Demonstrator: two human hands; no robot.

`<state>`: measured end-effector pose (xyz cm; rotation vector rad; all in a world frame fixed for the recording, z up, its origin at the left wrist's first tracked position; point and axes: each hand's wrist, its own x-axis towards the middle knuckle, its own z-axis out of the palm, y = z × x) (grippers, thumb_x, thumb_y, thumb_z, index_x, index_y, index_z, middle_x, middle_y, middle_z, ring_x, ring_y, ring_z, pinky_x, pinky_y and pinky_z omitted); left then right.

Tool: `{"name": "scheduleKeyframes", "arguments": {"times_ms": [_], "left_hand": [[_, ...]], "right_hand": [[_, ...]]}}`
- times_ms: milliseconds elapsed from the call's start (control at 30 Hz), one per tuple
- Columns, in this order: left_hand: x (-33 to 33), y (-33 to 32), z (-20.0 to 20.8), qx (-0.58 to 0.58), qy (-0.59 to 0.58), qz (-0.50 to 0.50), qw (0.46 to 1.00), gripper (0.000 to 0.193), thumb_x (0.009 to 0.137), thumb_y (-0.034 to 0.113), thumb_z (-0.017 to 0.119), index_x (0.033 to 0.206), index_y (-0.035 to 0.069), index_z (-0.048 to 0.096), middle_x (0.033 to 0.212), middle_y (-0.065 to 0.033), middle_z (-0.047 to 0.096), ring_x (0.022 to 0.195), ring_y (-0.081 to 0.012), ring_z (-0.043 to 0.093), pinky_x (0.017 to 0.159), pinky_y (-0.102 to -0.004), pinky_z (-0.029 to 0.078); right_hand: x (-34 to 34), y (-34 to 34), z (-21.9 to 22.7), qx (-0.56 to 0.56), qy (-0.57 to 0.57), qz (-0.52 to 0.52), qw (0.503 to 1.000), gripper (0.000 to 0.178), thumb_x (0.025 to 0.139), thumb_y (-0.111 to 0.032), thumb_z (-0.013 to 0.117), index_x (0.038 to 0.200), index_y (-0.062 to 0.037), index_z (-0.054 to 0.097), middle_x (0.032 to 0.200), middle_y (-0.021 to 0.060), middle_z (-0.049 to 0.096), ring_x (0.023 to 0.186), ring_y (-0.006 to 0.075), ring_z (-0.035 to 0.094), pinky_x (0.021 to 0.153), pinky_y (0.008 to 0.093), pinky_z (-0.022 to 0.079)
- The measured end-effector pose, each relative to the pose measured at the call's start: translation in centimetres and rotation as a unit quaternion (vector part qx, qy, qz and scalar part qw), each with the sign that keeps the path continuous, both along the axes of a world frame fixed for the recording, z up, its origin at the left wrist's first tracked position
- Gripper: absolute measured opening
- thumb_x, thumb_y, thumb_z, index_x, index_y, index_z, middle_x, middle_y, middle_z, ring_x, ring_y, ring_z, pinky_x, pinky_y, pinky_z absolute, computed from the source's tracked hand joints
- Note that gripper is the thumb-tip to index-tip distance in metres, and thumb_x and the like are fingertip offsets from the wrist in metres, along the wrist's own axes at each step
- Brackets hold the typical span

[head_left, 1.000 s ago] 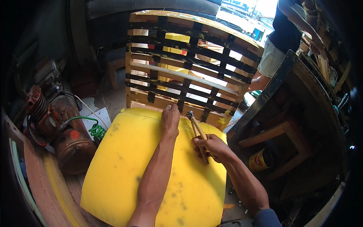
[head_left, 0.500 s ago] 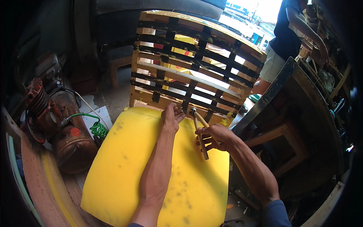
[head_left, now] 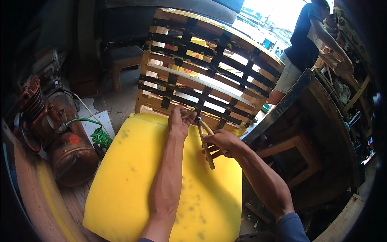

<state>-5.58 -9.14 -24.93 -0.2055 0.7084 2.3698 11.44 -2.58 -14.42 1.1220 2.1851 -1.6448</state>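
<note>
Yellow-handled pincers (head_left: pixel 207 150) are in my right hand (head_left: pixel 223 143), which is closed round the handles. Their metal head reaches the lower rail of a wooden slatted frame (head_left: pixel 209 82) crossed by black webbing straps (head_left: pixel 171 86). Just left of the pincers' head is my left hand (head_left: pixel 179 122), palm up, fingers loosely curved and thumb apart. No object shows in it; its fingertips are near the lower strap end. Beneath both forearms lies a yellow foam cushion (head_left: pixel 137 173) with dark spots, against the frame's base.
At left stands a rusty air compressor (head_left: pixel 74 155) with a coiled green hose (head_left: pixel 100 137). A dark panel (head_left: pixel 282 103) leans at right, near a wooden frame piece (head_left: pixel 300 151). Behind it stands another person (head_left: pixel 304 40). A stool (head_left: pixel 123 60) sits beyond the slatted frame.
The pincers and my right hand have shifted slightly left, closer to my left hand. My left fingers have curled in more. The other person's arm has moved.
</note>
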Motion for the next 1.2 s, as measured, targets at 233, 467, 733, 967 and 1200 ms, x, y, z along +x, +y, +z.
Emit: {"name": "scheduleKeyframes", "arguments": {"times_ms": [233,467,733,967,1200], "left_hand": [[1.7,0.0,-0.1,-0.262,0.128,-0.117,0.95,0.025,0.094,0.027,0.061,0.095,0.002,0.058,0.082,-0.0128,0.064,0.07,-0.0271,0.069,0.065,-0.0371,0.062],[4.3,1.1,-0.6,-0.14,0.06,-0.216,0.965,0.036,0.097,0.043,0.069,0.095,0.007,0.068,0.082,-0.0074,0.067,0.066,-0.0228,0.067,0.058,-0.0395,0.059],[4.3,0.9,-0.6,-0.118,0.087,-0.229,0.962,0.045,0.093,0.047,0.076,0.103,0.005,0.064,0.09,-0.0104,0.068,0.077,-0.0246,0.071,0.072,-0.0429,0.065],[4.6,0.7,0.6,-0.051,0.067,-0.244,0.966,0.04,0.101,0.041,0.058,0.119,0.006,0.061,0.102,-0.0135,0.069,0.083,-0.0242,0.073,0.076,-0.0405,0.064],[4.8,-0.4,2.3,-0.217,0.23,-0.284,0.905,0.041,0.101,0.036,0.055,0.114,-0.002,0.065,0.096,-0.0176,0.074,0.08,-0.0212,0.074,0.069,-0.0321,0.06]], "right_hand": [[-0.7,-1.2,0.8,0.214,-0.097,0.07,0.969,0.055,0.09,-0.054,0.074,0.071,-0.0026,0.071,0.067,0.0068,0.071,0.058,0.0167,0.068,0.052,0.0339,0.05],[-1.0,-1.9,2.1,0.287,-0.106,0.125,0.944,0.05,0.082,-0.041,0.081,0.096,0.0037,0.062,0.071,0.0144,0.072,0.058,0.0208,0.071,0.056,0.0377,0.055],[1.4,-6.7,-3.4,0.799,-0.184,0.159,0.55,0.035,0.095,-0.017,0.056,0.12,0.0068,0.057,0.095,0.0183,0.062,0.083,0.0318,0.066,0.068,0.0456,0.05],[0.6,1.1,-1.0,0.813,-0.213,0.268,0.471,0.02,0.097,-0.018,0.057,0.105,-0.0002,0.061,0.087,0.0118,0.066,0.074,0.0246,0.069,0.056,0.0381,0.051],[0.2,8.5,1.9,0.672,-0.118,0.302,0.666,0.024,0.099,-0.02,0.056,0.114,-0.0028,0.06,0.086,0.0193,0.072,0.081,0.0386,0.073,0.066,0.0489,0.059]]}}
